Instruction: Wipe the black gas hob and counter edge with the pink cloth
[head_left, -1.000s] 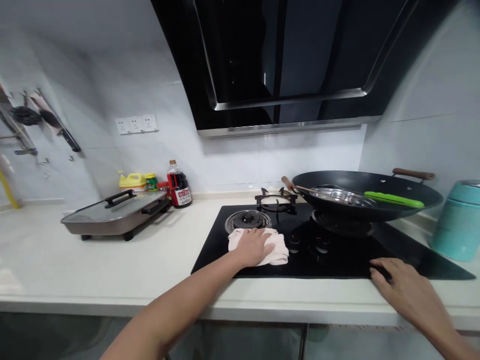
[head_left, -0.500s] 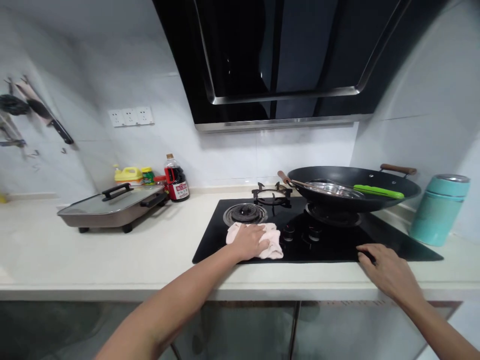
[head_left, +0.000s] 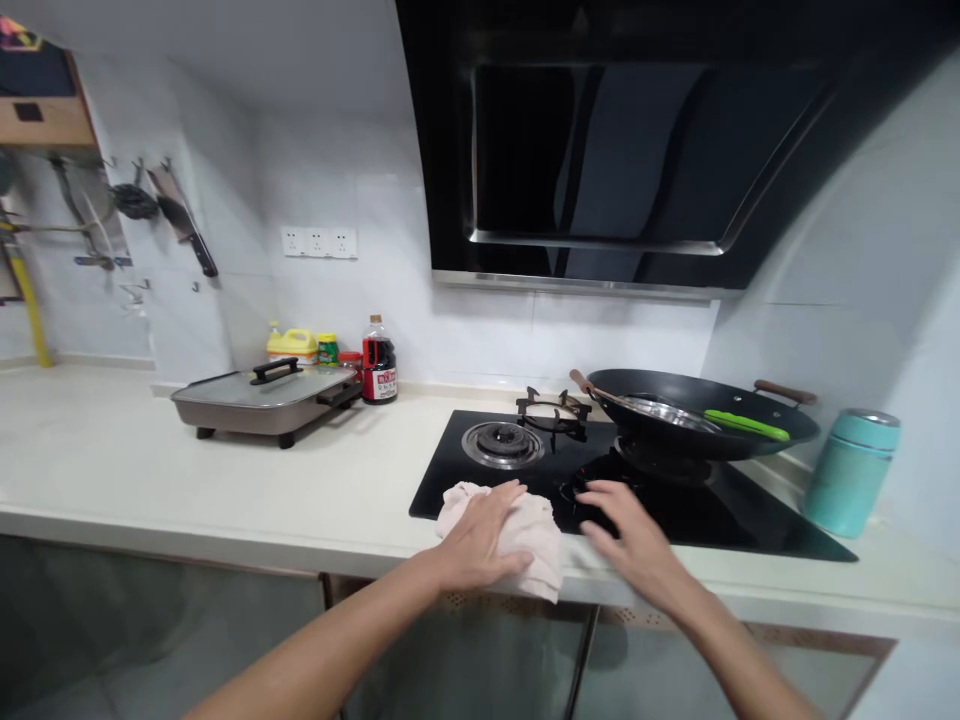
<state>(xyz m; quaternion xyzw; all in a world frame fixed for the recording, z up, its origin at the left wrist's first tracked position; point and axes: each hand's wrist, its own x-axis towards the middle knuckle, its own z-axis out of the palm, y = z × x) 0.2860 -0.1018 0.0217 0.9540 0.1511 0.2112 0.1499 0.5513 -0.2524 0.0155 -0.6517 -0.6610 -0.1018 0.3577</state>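
Note:
My left hand presses on a pale pink cloth at the front left edge of the black glass gas stove. Part of the cloth drapes over the front edge of the counter. To its right, my right hand hovers with its fingers apart over the stove's front edge, holding nothing and partly covering the knobs. Behind the cloth is the left burner, its pan support lying off it toward the wall.
A black wok with a metal lid-like piece and green-handled tool sits on the right burner. A turquoise flask stands right. Leftward are an electric pan and a soy sauce bottle. The range hood hangs above.
My left hand has drawn the cloth toward me, to the counter's front edge. My right hand has left the stove's right front edge and moved left toward the cloth. The view has turned left.

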